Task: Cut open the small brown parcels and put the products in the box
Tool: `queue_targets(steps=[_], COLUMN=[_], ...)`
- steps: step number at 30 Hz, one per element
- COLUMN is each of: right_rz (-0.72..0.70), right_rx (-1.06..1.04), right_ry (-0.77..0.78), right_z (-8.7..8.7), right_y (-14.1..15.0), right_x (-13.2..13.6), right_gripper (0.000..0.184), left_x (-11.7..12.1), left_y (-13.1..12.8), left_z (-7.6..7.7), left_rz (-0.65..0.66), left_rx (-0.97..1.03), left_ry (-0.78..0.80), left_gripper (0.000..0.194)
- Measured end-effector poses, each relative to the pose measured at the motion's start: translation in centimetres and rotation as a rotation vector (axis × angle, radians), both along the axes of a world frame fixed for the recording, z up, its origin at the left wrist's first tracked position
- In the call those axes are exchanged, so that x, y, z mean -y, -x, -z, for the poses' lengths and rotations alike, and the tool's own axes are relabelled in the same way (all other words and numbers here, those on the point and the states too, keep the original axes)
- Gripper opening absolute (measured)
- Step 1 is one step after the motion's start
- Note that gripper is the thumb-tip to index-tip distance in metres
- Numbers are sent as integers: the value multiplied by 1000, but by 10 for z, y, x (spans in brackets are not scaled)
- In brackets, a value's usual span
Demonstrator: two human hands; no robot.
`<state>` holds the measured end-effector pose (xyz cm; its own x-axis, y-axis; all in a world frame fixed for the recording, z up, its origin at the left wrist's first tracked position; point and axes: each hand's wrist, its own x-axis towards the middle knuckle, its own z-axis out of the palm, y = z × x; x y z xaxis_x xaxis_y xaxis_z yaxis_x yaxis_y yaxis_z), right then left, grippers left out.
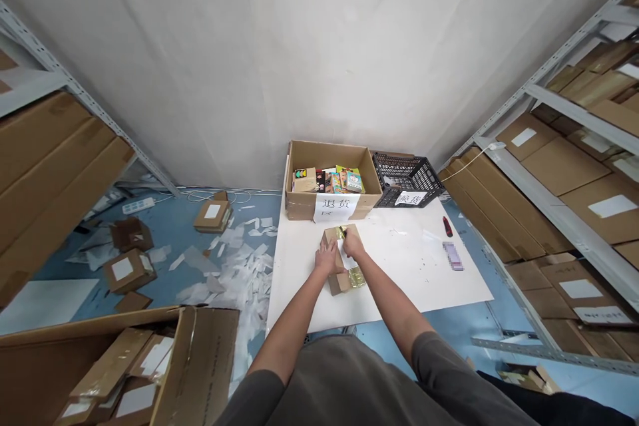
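A small cardboard box [340,282] lies on the white table in front of me, with shiny yellowish tape [356,277] across its near and far ends and a white label [344,257] on top. My left hand [326,257] rests on the box's left side, fingers spread against the cardboard. Over the far right part of the box, my right hand [353,243] is closed, its fingers at the far strip of tape. Something small and dark shows at those fingertips; what it is stays too small to tell.
Behind stand a large carton [299,208] of small colourful packages and a black plastic crate [384,196]. A red-handled tool [447,226] and a blurred-out flat item [453,256] lie on the table [399,279]. Paper scraps [244,279] litter the floor; shelves of boxes [589,213] flank the right.
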<state>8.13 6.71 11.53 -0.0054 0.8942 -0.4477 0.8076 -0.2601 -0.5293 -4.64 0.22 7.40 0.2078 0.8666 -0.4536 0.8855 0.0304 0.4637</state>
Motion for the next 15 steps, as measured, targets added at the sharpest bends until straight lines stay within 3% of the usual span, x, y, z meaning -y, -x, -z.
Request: queue_targets(steps=[8,15], right_rz=[31,89], right_rx=[63,-19], right_ry=[-77,98], right_z=[23,2], right_y=[4,20], right_x=[13,-20], right_gripper=[58,80], left_x=[-2,-1], left_y=[12,16], left_z=[-4,-4], left_rz=[-1,-19], left_rx=[45,59], left_ry=[55,40], left_gripper=[139,139])
